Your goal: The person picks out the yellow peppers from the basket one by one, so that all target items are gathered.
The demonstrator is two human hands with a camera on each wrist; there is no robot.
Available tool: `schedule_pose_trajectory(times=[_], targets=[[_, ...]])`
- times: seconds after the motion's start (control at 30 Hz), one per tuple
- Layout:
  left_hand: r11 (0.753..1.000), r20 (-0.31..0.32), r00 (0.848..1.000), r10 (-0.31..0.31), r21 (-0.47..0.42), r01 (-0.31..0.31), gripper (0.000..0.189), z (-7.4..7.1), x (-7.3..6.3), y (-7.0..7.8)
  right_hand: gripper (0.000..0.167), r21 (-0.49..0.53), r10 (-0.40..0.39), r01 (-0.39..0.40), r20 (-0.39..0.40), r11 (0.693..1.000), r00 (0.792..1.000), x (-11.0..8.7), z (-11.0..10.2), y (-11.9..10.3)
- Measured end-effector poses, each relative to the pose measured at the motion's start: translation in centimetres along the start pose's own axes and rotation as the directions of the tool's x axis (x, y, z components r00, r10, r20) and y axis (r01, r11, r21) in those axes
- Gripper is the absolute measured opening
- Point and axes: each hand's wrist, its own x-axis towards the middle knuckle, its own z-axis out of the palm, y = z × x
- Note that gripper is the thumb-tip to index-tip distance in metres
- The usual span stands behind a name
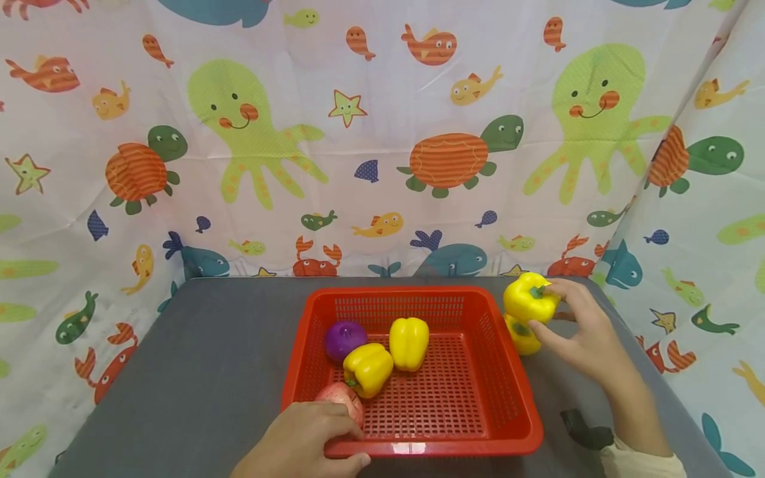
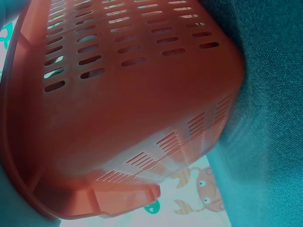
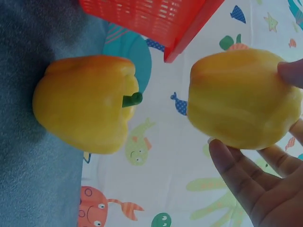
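My right hand [image 1: 588,338] grips a yellow bell pepper [image 1: 522,299] with thumb and fingers, at the right side of the red plastic basket [image 1: 394,291]. In the right wrist view this pepper [image 3: 239,99] is up off the table, apart from a second yellow bell pepper [image 3: 85,104] that sits on the cloth, green stem showing. My left hand [image 1: 305,438] grips the basket's front left rim, its fingers curled over the edge. Inside the basket lie two yellow bell peppers [image 1: 409,344], a purple onion-like vegetable [image 1: 345,340] and a reddish round fruit [image 1: 340,396], partly hidden by the left hand.
A grey cloth [image 1: 227,358] covers the table under the basket. Near the right forearm lies a small dark object [image 1: 584,431]. White curtains [image 1: 382,133] printed with sea animals stand behind the table and at both sides.
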Motion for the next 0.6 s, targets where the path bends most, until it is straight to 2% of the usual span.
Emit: schedule_pose_trajectory(times=[0.27,0.6], targets=[[1.0,-0.001,1.0,0.011,0.014,-0.011,0.028,0.0,0.1,-0.2,0.063,-0.018,0.05,-0.05,0.023,0.999,0.998,-0.2,-0.4,1.1],[1.0,0.004,1.0,-0.008,0.004,0.008,0.025,0.0,0.0,0.1,0.059,-0.026,0.153,-0.153,0.018,0.988,0.988,-0.1,-0.9,1.8]])
